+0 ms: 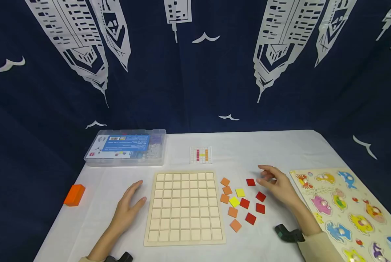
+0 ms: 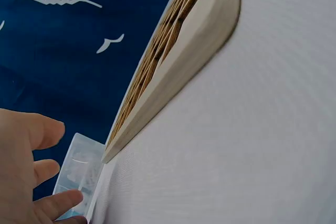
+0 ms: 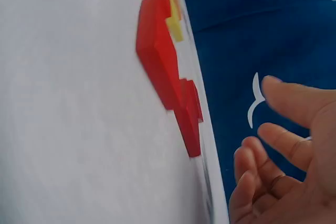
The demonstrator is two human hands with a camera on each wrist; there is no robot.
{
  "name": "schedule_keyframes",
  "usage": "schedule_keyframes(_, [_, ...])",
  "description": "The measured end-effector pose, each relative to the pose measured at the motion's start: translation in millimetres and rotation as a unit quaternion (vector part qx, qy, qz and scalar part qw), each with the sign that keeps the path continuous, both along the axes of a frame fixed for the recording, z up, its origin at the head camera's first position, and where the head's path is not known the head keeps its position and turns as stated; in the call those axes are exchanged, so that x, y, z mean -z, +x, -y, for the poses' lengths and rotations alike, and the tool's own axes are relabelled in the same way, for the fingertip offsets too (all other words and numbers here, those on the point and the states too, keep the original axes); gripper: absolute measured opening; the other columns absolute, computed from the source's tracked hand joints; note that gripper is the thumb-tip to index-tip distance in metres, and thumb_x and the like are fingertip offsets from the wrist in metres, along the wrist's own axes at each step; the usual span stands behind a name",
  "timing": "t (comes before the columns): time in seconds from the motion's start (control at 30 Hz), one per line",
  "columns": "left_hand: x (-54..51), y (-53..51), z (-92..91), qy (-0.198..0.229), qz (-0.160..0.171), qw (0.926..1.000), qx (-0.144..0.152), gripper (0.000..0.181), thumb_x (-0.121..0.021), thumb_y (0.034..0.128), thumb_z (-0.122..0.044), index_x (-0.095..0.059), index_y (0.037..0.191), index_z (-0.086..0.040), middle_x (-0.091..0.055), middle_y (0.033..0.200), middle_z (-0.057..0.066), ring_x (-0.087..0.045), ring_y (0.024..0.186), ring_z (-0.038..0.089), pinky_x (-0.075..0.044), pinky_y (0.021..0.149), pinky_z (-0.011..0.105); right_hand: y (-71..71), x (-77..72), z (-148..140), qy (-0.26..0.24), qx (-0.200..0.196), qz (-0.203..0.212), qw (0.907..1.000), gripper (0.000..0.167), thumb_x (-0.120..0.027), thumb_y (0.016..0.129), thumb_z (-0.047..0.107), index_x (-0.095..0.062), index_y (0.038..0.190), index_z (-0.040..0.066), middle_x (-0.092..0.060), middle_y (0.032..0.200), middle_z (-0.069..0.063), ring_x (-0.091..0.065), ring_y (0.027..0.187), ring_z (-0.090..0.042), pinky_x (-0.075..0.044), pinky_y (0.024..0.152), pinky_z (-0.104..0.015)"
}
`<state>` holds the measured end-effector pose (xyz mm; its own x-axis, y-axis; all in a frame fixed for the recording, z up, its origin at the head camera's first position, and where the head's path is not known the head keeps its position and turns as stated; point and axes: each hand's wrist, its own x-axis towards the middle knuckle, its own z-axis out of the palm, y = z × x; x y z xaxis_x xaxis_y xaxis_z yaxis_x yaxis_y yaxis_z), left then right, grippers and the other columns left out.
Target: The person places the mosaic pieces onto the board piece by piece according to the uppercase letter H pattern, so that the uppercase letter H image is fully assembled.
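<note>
A light wooden grid board (image 1: 184, 242) with bare square cells lies mid-table in the head view. My left hand (image 1: 126, 209) is just left of it, fingers extended, holding nothing. Right of the board lie loose square tiles: several orange tiles (image 1: 232, 212), two yellow tiles (image 1: 240, 193) and several red tiles (image 1: 260, 208). My right hand (image 1: 278, 184) is beside the upper red tiles, fingers loosely bent, holding nothing. In the right wrist view a red tile (image 3: 157, 51) lies apart from the fingers. Behind the board is a small pattern card (image 1: 200, 155) with red, yellow and orange squares.
A clear plastic case (image 1: 124, 148) with a blue label stands at the back left. An orange block (image 1: 74, 195) sits by the left table edge. An animal puzzle board (image 1: 346, 211) occupies the right side, under the right forearm. A dark blue curtain (image 1: 195, 83) hangs behind.
</note>
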<state>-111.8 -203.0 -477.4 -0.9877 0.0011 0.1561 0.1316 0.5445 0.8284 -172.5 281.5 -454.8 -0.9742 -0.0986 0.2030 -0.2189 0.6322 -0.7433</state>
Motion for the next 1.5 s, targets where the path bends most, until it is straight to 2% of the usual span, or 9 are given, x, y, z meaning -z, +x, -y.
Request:
schedule_keyframes(0.1, [3.3, 0.3, -0.2, -0.008, -0.001, 0.9999, 0.015, 0.055, -0.06, 0.0942, -0.012, -0.042, 0.145, -0.004, -0.036, 0.154, 0.021, -0.019, 0.146, 0.049, -0.017, 0.112, 0.071, -1.6, 6.8, -0.9, 0.004, 0.003, 0.018, 0.9998, 0.046, -0.071, 0.089, 0.015, -0.057, 0.13, 0.002, -0.06, 0.103, -0.012, -0.05, 0.082, -0.005, -0.043, 0.07, -0.015])
schedule_keyframes(0.27, [8.3, -0.6, -0.9, -0.033, -0.037, 0.9983, 0.03, 0.053, -0.065, 0.0898, -0.007, -0.05, 0.14, -0.006, -0.042, 0.15, 0.022, -0.023, 0.144, 0.049, -0.014, 0.108, 0.076, -2.6, 13.7, 0.4, 0.021, 0.003, 0.024, 0.9995, 0.044, -0.072, 0.087, 0.015, -0.059, 0.128, 0.002, -0.061, 0.099, -0.01, -0.05, 0.08, -0.009, -0.043, 0.067, -0.018])
schedule_keyframes(0.6, [10.0, -0.1, -4.2, -0.117, -0.057, 0.9904, 0.048, 0.046, -0.068, 0.0869, -0.01, -0.06, 0.132, -0.01, -0.042, 0.15, 0.022, -0.021, 0.144, 0.047, -0.011, 0.11, 0.07, -2.3, 18.7, 1.2, 0.047, 0.001, 0.034, 0.9983, 0.042, -0.072, 0.086, 0.013, -0.061, 0.126, 0.004, -0.06, 0.101, -0.008, -0.05, 0.083, -0.011, -0.043, 0.068, -0.017])
schedule_keyframes(0.73, [10.5, 1.6, -3.4, -0.136, -0.055, 0.9878, 0.052, 0.044, -0.069, 0.0866, -0.012, -0.062, 0.13, -0.012, -0.042, 0.151, 0.02, -0.02, 0.145, 0.046, -0.01, 0.112, 0.068, -3.0, 21.1, 2.3, 0.051, 0.001, 0.035, 0.9981, 0.042, -0.073, 0.086, 0.013, -0.062, 0.125, 0.004, -0.059, 0.101, -0.007, -0.049, 0.084, -0.012, -0.043, 0.069, -0.017])
schedule_keyframes(1.5, [12.4, 1.3, -2.9, -0.15, -0.052, 0.9863, 0.046, 0.044, -0.068, 0.0876, -0.014, -0.062, 0.131, -0.012, -0.041, 0.152, 0.02, -0.02, 0.145, 0.046, -0.01, 0.112, 0.069, -7.0, 23.2, 5.5, 0.095, -0.003, 0.001, 0.9954, 0.03, -0.072, 0.083, 0.005, -0.069, 0.113, 0.005, -0.062, 0.097, -0.005, -0.049, 0.082, -0.013, -0.045, 0.067, -0.017])
